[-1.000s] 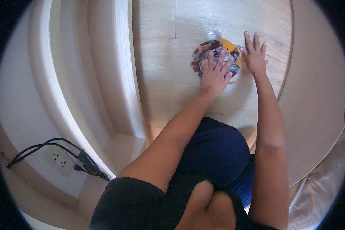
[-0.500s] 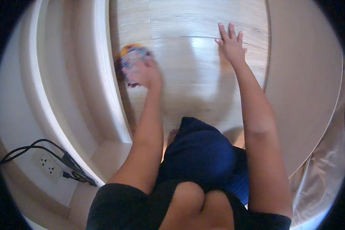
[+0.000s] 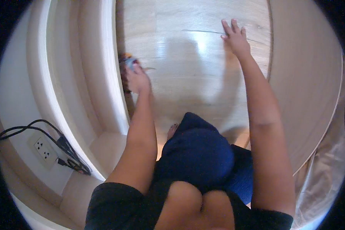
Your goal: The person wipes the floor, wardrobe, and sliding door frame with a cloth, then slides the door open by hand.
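Note:
My left hand (image 3: 138,79) presses a multicoloured cloth (image 3: 131,62) against the wood-look floor (image 3: 176,84), right at the foot of the pale shelf unit. Part of the cloth is tucked into the shadowed gap under the shelf's edge, and the hand covers more of it. The fingers on it look slightly blurred. Farther right, my right hand (image 3: 237,41) rests flat on the floor with its fingers spread, holding nothing.
Pale shelving (image 3: 103,65) runs along the left side. A wall socket (image 3: 44,149) and black cables (image 3: 67,147) are at lower left. On the right stands a beige panel (image 3: 301,76), with shiny fabric (image 3: 318,184) beyond it. My bent knee (image 3: 197,149) is below.
My left hand has pushed the cloth toward the shelf base, so less of it shows. My right hand stays on the floor; the view has shifted slightly.

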